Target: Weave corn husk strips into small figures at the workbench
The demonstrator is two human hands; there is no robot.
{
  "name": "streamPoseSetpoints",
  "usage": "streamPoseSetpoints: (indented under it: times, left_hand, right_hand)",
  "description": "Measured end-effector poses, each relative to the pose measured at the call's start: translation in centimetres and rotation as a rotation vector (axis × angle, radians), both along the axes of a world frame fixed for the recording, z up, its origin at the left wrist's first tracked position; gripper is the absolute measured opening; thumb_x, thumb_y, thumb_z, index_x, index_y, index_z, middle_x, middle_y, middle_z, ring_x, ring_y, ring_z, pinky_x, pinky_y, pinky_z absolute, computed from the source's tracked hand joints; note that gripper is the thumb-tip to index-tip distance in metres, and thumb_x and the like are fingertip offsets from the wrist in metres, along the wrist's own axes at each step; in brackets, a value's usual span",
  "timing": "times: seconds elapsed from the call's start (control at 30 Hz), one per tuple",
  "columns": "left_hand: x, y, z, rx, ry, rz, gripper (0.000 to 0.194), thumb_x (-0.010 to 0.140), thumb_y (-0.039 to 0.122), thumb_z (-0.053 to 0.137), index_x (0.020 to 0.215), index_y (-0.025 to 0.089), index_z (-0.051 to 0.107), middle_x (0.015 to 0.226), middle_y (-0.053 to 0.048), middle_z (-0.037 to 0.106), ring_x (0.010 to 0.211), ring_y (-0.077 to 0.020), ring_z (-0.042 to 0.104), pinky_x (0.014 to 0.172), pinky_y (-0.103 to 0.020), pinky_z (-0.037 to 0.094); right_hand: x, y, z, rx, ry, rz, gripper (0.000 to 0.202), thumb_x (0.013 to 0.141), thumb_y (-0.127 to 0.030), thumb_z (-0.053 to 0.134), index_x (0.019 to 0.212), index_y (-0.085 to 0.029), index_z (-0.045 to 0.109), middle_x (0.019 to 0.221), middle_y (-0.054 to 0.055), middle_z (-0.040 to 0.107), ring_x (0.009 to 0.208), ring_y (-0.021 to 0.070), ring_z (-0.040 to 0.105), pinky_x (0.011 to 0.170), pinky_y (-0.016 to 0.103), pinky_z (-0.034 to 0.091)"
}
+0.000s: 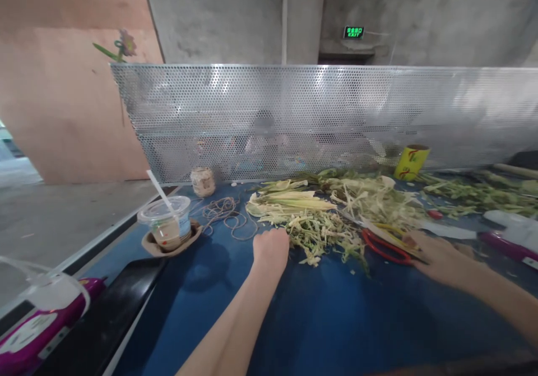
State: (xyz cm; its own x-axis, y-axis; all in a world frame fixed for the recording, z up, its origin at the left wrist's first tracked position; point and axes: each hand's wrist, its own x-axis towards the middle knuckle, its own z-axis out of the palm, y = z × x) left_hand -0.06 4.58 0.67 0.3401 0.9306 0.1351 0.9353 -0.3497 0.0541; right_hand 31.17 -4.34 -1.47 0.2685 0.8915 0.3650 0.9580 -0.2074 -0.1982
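My left hand (271,248) is closed in a fist over the blue table, at the left edge of a heap of cut dried plant bits (323,233). Whatever its fingers may hold is hidden. On the right, my right hand (437,258) is closed at the handles of red-handled scissors (385,248), whose blades point left towards the heap. Something yellow, partly covered, lies beside the handles and fingers. Behind the heap is a bundle of pale dried leaves and stalks (294,201), with more papery dry leaves (374,196) to its right.
At left, a plastic cup with a straw (168,222) stands in a cardboard holder, near tangled string (225,210) and a black tray (109,314). Purple-and-white devices (46,320) lie at both sides. A yellow roll (412,163) stands before the perforated metal screen (269,118).
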Motion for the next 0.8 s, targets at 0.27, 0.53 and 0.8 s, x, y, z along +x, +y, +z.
streamPoseSetpoints:
  times: [0.27,0.53,0.8]
  left_hand:
    - [-0.1,0.3,-0.1,0.012,0.014,0.016,0.030,0.086,0.020,0.035,0.088,0.010,0.063,0.081,-0.015,0.067,0.083,-0.0261,0.064,0.068,-0.035,0.047]
    - [-0.2,0.2,-0.1,0.038,0.032,0.008,0.029,0.087,0.023,0.035,0.087,0.012,0.062,0.081,-0.014,0.067,0.080,-0.0259,0.064,0.068,-0.036,0.048]
    - [-0.1,0.2,0.0,0.037,0.041,0.009,0.029,0.086,0.023,0.036,0.085,0.012,0.062,0.080,-0.014,0.067,0.078,-0.0255,0.065,0.066,-0.035,0.049]
  right_hand:
    - [-4.6,3.4,3.9,-0.293,-0.111,0.234,0.020,0.072,-0.016,0.041,0.082,-0.016,0.059,0.088,0.011,0.064,0.086,0.0260,0.059,0.076,0.035,0.041]
    - [-6.4,4.4,1.7,-0.384,-0.059,0.335,0.020,0.062,-0.004,0.047,0.073,-0.018,0.055,0.077,0.006,0.064,0.075,0.0183,0.060,0.065,0.024,0.040]
    - [-5.0,4.3,0.7,-0.308,-0.089,0.390,0.016,0.068,-0.010,0.047,0.075,-0.019,0.059,0.078,0.006,0.063,0.076,0.0190,0.058,0.069,0.028,0.041]
